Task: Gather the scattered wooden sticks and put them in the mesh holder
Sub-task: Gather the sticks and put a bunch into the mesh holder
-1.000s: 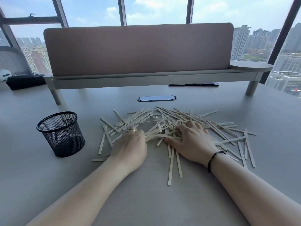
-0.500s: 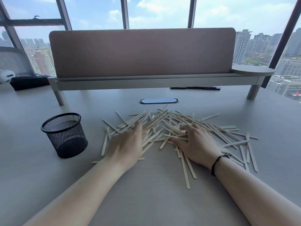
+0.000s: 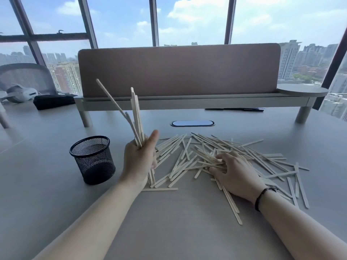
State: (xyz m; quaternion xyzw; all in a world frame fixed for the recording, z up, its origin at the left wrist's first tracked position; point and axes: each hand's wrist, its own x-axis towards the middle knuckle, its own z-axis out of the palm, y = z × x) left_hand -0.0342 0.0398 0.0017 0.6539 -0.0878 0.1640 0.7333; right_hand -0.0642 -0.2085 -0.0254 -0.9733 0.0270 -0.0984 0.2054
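Observation:
Many pale wooden sticks [image 3: 234, 152] lie scattered in a wide pile on the grey desk [image 3: 178, 228]. My left hand [image 3: 139, 160] grips a bundle of sticks [image 3: 134, 117] that stands nearly upright, its lower ends touching the desk. One stick in the bundle leans off to the left. The black mesh holder [image 3: 93, 159] stands upright just left of that hand and looks empty. My right hand [image 3: 236, 174] rests on the pile, its fingers curled round several sticks.
A desk divider with a shelf [image 3: 187, 99] runs across the back. An oval cable port [image 3: 192, 123] sits behind the pile. A black pouch [image 3: 54, 101] and a white headset [image 3: 18, 94] lie at the far left, dark pens [image 3: 234, 109] under the shelf.
My left hand closed on a bundle of sticks and stood it upright beside the pile. My right hand has curled its fingers into the sticks. The camera has tilted up.

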